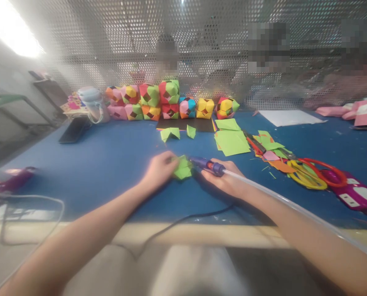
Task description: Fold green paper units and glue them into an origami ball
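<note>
Two hands work over the blue table (109, 168). The left hand (159, 166) pinches a green fold (183, 168) between thumb and fingers, near the table's front middle. The right hand (226, 181) is closed around a glue gun (206, 164), nozzle pointing left at the right edge of the fold; contact between nozzle and fold cannot be determined. A clear glue stick (275, 195) extends from the rear of the gun, along the right forearm.

Beyond the hands lie two more folds: one wide (170, 134), one small (191, 131). Right of these: green sheets (232, 143), then scraps (271, 155), with red-handled and yellow-handled scissors (308, 176) at their near end. The scissors' handles adjoin a purple power strip (357, 191). At the rear, multicoloured paper balls (170, 91) stand before a mesh screen (201, 20), some stacked two high.
</note>
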`<control>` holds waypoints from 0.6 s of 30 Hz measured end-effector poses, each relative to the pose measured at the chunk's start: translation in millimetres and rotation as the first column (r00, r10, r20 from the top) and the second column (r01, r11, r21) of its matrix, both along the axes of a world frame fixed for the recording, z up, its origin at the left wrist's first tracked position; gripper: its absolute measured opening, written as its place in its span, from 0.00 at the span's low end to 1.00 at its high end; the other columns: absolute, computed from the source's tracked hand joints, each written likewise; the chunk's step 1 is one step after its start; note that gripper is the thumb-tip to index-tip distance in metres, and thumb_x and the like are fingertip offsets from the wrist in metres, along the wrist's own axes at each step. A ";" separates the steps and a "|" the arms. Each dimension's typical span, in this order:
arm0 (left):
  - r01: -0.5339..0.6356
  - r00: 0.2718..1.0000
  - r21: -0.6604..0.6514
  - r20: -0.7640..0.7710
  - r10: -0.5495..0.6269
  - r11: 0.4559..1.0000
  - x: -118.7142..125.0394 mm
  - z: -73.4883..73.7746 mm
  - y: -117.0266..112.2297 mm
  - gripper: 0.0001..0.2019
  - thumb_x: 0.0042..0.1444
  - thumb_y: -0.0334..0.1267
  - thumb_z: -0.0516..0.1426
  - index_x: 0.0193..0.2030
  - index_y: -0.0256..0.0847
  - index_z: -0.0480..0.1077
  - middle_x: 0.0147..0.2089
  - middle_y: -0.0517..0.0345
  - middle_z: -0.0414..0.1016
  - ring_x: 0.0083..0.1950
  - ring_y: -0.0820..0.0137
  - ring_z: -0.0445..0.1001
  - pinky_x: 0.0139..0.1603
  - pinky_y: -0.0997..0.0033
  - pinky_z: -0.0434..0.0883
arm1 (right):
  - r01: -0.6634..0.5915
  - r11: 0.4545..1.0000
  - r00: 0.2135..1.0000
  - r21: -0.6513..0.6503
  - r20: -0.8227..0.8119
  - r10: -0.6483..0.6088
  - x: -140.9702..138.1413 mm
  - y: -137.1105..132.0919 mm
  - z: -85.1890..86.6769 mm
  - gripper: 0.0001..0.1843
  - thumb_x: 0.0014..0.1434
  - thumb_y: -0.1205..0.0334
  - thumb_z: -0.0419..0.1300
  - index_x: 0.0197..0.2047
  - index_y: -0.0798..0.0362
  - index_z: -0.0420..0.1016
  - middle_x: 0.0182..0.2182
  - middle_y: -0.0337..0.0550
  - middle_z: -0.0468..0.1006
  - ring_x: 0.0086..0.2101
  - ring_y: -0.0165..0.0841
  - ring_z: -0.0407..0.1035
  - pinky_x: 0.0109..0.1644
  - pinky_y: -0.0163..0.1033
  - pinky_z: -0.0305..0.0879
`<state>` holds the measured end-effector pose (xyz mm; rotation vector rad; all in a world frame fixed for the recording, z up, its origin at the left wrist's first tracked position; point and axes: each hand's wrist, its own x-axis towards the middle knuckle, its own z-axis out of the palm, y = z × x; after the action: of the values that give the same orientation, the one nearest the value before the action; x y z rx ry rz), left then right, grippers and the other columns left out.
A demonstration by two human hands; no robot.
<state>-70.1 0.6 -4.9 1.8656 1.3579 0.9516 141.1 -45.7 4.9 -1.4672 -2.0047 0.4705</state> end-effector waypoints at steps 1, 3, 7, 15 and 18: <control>-0.002 1.000 0.008 -0.006 0.002 1.000 0.0 0.2 -0.1 0.09 0.51 0.39 0.53 0.27 0.37 0.69 0.25 0.61 0.69 0.27 0.73 0.66 0.28 0.75 0.64 | -0.001 1.000 1.000 0.002 -0.011 0.001 0.3 0.1 0.1 0.13 0.53 0.51 0.53 0.24 0.50 0.61 0.19 0.37 0.69 0.20 0.29 0.60 0.26 0.33 0.54; -0.003 1.000 0.017 -0.014 0.004 1.000 -0.1 0.3 0.0 0.09 0.51 0.39 0.53 0.27 0.37 0.69 0.26 0.60 0.69 0.28 0.73 0.66 0.28 0.75 0.64 | -0.004 1.000 1.000 0.011 -0.031 0.005 0.4 0.1 0.7 0.13 0.53 0.51 0.53 0.24 0.50 0.61 0.19 0.36 0.68 0.20 0.29 0.60 0.26 0.32 0.54; 0.011 1.000 0.001 -0.017 -0.011 1.000 -0.1 -1.5 0.9 0.09 0.52 0.41 0.54 0.28 0.37 0.69 0.26 0.60 0.70 0.28 0.73 0.67 0.28 0.75 0.65 | -0.052 0.999 0.999 -0.011 -0.011 0.052 -0.7 0.1 1.0 0.13 0.52 0.51 0.53 0.24 0.49 0.60 0.18 0.36 0.66 0.19 0.28 0.58 0.25 0.32 0.53; 0.028 0.999 0.006 -0.026 -0.027 1.000 -0.3 -2.7 1.2 0.10 0.52 0.42 0.54 0.28 0.37 0.69 0.25 0.60 0.70 0.27 0.73 0.68 0.28 0.76 0.65 | -0.081 0.997 0.997 -0.010 -0.010 0.081 -0.9 0.6 -0.5 0.12 0.52 0.52 0.53 0.24 0.50 0.60 0.18 0.36 0.66 0.19 0.28 0.58 0.25 0.32 0.53; 0.028 0.999 0.011 -0.031 -0.027 1.000 -0.4 -2.7 1.1 0.10 0.52 0.42 0.54 0.28 0.37 0.69 0.26 0.60 0.70 0.28 0.73 0.68 0.28 0.76 0.65 | -0.094 0.996 0.996 -0.009 -0.011 0.094 -1.0 0.6 0.8 0.12 0.52 0.52 0.53 0.24 0.50 0.60 0.18 0.35 0.65 0.19 0.28 0.57 0.25 0.32 0.53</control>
<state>-70.5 1.7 -7.6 1.9101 1.3439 0.9226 140.1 -45.0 5.8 -1.3778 -2.0724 0.5262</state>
